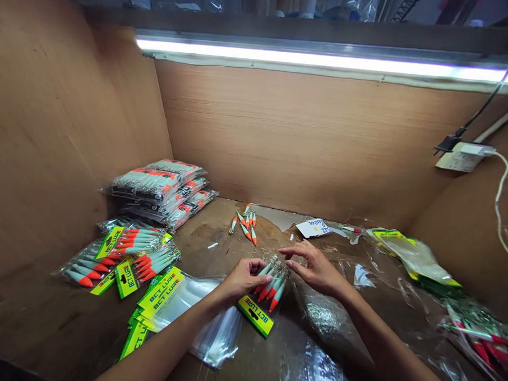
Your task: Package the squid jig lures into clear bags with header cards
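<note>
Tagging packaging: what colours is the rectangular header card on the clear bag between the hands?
Header card: bright yellow and green; clearest in head view.

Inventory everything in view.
Stacked clear-plastic lure packs: several, white-orange, back left
Carded plastic lure bags: several, white-orange, left
Flat clear-plastic bags: pile, yellow-green headers, left-centre
Held plastic lure bag: one, white-orange, centre
Loose slender lures: about eight, white-orange, back centre
Blue-lettered card: one, white, back right
Flat header-topped bags: uncounted, yellow-green, right
Packaged items: uncounted, red-white, right
Power strip: one, white, right
Plug: one, black, right
Tube light: one, white, top
Wooden panels: three, tan, sides and back
Tabletop: one, brown, below
Left hand: one, bare, holding bag
Right hand: one, bare, beside bag
</note>
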Tool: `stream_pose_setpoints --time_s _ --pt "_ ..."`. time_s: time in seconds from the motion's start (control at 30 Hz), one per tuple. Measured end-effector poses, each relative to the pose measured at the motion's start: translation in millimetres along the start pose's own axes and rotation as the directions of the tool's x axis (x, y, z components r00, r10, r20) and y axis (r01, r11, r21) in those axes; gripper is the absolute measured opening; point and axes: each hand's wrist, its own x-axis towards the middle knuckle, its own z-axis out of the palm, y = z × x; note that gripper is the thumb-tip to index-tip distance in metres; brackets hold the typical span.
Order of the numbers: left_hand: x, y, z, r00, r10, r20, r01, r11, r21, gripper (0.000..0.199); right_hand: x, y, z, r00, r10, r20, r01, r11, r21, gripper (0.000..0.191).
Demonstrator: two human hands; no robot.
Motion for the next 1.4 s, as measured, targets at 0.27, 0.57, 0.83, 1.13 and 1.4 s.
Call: stream_pose_setpoints --time_s 0.27,0.57,0.83,1.13,1.4 --pt "3.3 2.2 -0.6 0.998 0.045 -0.048 -0.049 0.995 -0.087 0.04 1.6 4.7 -16.5 0.989 -0.005 -0.146 0.011 0.999 0.04 0.027" --pt "5.6 4.2 2.1 0.954 0.136 -0.268 -0.201 0.952 -0.23 0.046 -0.5 11.0 38.5 0.907 0.415 0.072 -0.372 0.71 0.598 0.053" --pt "0.9 2.5 6.8 0.961 0.2 -0.192 -0.237 0.951 -0.199 0.045 -5.4 3.5 73.3 0.945 0.3 0.134 -0.305 0.649 0.697 0.033" --pt "5.6 -8.9 2.0 0.98 0.111 -0.166 -0.14 0.975 -0.174 0.047 -10.8 17.8 97.4 0.961 0.265 0.077 -0.247 0.702 0.668 0.039" --pt "0.2 -6.7 6.3 0.979 0.165 -0.119 -0.183 0.969 -0.167 0.045 -6.0 5.7 80.9 0.947 0.32 0.021 -0.265 0.743 0.615 0.035"
